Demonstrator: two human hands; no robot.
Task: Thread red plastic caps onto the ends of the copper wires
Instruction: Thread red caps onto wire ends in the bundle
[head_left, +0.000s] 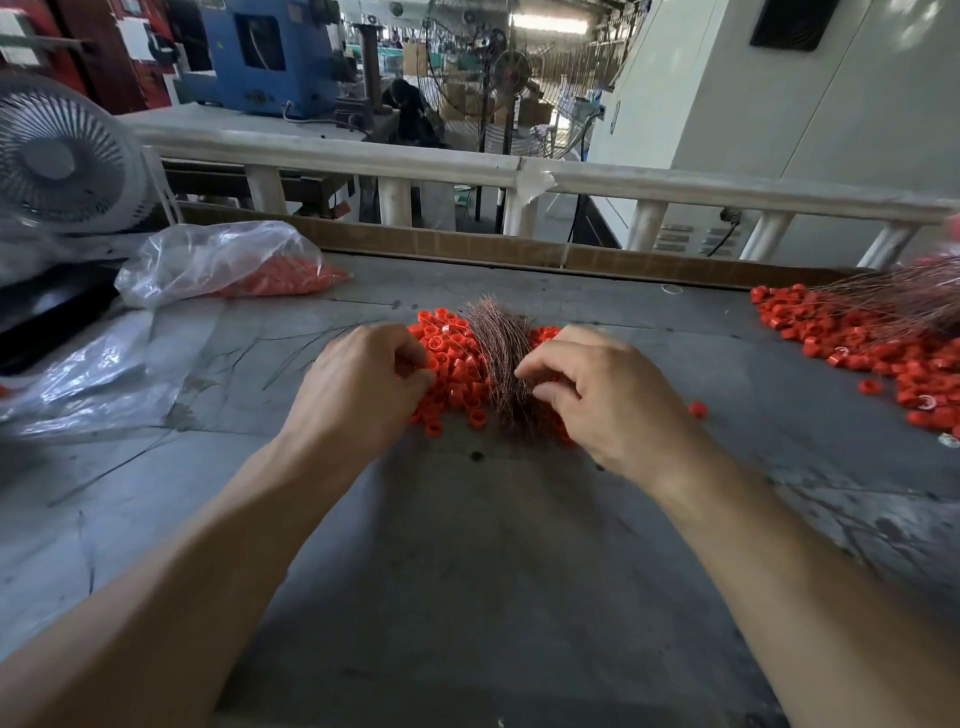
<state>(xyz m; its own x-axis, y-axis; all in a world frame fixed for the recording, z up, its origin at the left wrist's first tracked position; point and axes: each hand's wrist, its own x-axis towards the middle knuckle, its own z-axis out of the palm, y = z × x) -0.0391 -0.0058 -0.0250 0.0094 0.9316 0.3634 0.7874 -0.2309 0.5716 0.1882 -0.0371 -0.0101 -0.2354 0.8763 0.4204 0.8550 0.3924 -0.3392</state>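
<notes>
A person's two bare hands work at a pile of red caps (452, 364) heaped at the centre of a grey worktable (493, 545), with a bundle of copper wires (498, 348) lying across the pile and fanning out toward 12 o'clock. The left hand (358, 384) sits at 9 o'clock of the pile, its fingers curled, fingertips buried among the caps at the pile's left edge; whether they actually pinch a cap cannot be told. The right hand (608, 395) sits at 3 o'clock, thumb and forefinger drawn together at the right edge of the wire bundle, apparently pinching a strand, the other fingers loosely curled above the caps. The wires lie between the two hands, touching the right fingertips and just beside the left. A single stray cap (698, 409) rests at 3 o'clock of the right hand. Toward 2 o'clock, a second heap of caps (857, 338) lies under more wires (904, 296). At 10 o'clock, a clear bag (218, 260) holds further caps, beside a white fan (62, 156).
</notes>
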